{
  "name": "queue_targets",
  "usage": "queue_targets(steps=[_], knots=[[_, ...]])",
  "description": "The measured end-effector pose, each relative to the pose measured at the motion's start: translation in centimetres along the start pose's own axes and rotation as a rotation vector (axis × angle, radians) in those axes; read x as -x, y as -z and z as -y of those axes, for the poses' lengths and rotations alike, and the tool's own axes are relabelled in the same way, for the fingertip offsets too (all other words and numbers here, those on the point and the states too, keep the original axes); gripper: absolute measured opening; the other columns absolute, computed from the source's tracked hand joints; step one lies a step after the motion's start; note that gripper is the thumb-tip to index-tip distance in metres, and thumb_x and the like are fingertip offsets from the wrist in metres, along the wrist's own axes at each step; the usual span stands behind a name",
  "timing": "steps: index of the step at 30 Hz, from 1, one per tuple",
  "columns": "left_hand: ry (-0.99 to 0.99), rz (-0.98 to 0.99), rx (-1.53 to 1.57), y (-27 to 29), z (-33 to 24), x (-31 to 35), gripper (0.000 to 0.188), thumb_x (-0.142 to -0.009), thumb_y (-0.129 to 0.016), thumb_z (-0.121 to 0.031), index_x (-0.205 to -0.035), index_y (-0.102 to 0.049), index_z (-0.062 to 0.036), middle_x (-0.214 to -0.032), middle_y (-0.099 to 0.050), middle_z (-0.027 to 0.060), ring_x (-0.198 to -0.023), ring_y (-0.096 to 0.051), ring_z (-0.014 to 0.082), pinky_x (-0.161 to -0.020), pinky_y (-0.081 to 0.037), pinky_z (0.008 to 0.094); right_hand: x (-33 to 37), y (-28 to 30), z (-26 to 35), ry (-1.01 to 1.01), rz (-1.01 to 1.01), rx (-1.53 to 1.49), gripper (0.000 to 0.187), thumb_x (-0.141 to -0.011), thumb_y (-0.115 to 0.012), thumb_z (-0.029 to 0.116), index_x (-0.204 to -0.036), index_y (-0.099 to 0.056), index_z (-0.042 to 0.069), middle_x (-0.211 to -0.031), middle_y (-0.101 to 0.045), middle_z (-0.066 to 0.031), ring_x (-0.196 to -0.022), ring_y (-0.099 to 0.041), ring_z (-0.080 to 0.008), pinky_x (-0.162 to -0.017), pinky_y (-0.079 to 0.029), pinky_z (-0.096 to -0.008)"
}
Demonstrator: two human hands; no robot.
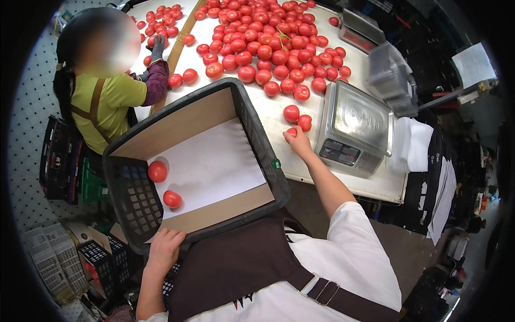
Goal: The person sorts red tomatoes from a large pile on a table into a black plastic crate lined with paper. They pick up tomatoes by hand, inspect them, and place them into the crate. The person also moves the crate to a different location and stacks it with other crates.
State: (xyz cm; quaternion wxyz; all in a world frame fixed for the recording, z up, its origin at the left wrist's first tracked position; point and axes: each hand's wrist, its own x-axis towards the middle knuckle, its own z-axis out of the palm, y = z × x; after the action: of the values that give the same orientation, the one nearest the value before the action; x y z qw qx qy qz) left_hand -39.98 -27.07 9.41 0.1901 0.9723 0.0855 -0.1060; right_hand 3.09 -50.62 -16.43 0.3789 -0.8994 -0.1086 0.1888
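Observation:
My left hand (165, 248) is closed over the near rim of a black plastic crate (260, 129), which tilts toward me against the table edge. White paper (206, 166) and brown cardboard (179, 122) line it. Two tomatoes, one upper (157, 171) and one lower (172, 199), lie inside by its left mesh wall. Right of the crate, my right hand (299, 144) grips a red tomato (291, 132) at the table's near side; the fingers partly cover it. Just beyond sit two more tomatoes, one left (291, 113) and one right (304, 123).
A big tomato pile (263, 40) covers the far table. A metal-topped scale (362, 115) stands right of my right hand, with clear plastic containers (390, 75) behind it. At left, a gloved co-worker (110, 102) handles tomatoes beyond a wooden divider (179, 48).

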Motion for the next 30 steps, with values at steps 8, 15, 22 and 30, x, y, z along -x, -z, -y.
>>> queue_targets(steps=[8, 15, 22, 30], knots=[[0.06, -0.039, -0.017, 0.3, -1.2, -0.8, 0.031, -0.071, -0.06, 0.004, -0.1, -0.064, -0.0059, -0.093, -0.063, 0.0075, -0.086, -0.058, 0.0282, -0.078, -0.048, 0.0389, -6.7, 3.4, 5.3, -0.262, 0.117, -0.788, 0.041, -0.095, -0.057, 0.046, -0.117, -0.053, 0.013, -0.073, -0.059, -0.0068, -0.048, -0.053, -0.0153, -0.043, -0.045, -0.0287], [0.108, -0.066, 0.023, -0.1, -2.9, -2.6, 0.03, -0.07, -0.061, 0.003, -0.098, -0.065, -0.0052, -0.091, -0.064, 0.008, -0.085, -0.059, 0.0288, -0.076, -0.049, 0.0387, -19.7, 5.7, 7.2, 0.273, -0.24, 0.182, 0.045, -0.088, -0.065, 0.04, -0.111, -0.064, 0.002, -0.096, -0.069, -0.0223, -0.074, -0.07, -0.0269, -0.065, -0.056, -0.0366], [0.23, -0.033, 0.031, 0.2, -5.2, -4.2, 0.027, -0.072, -0.06, 0.001, -0.098, -0.066, -0.0061, -0.094, -0.065, 0.0062, -0.087, -0.059, 0.0277, -0.078, -0.049, 0.0388, -32.4, 4.9, 14.5, -0.097, 0.031, -0.981, 0.07, -0.093, -0.061, 0.015, -0.149, -0.023, 0.0, -0.101, -0.064, -0.0142, -0.067, -0.067, -0.0192, -0.058, -0.052, -0.0288], [0.289, -0.012, 0.026, 0.9, -5.9, -5.5, 0.028, -0.072, -0.061, 0.0, -0.098, -0.066, -0.0074, -0.096, -0.066, 0.005, -0.088, -0.059, 0.0265, -0.078, -0.048, 0.0376, -36.6, 4.6, 15.2, -0.046, -0.239, -0.625, 0.024, -0.096, -0.057, 0.023, -0.106, -0.064, 0.002, -0.072, -0.062, -0.0057, -0.064, -0.062, -0.0127, -0.054, -0.047, -0.0276]])
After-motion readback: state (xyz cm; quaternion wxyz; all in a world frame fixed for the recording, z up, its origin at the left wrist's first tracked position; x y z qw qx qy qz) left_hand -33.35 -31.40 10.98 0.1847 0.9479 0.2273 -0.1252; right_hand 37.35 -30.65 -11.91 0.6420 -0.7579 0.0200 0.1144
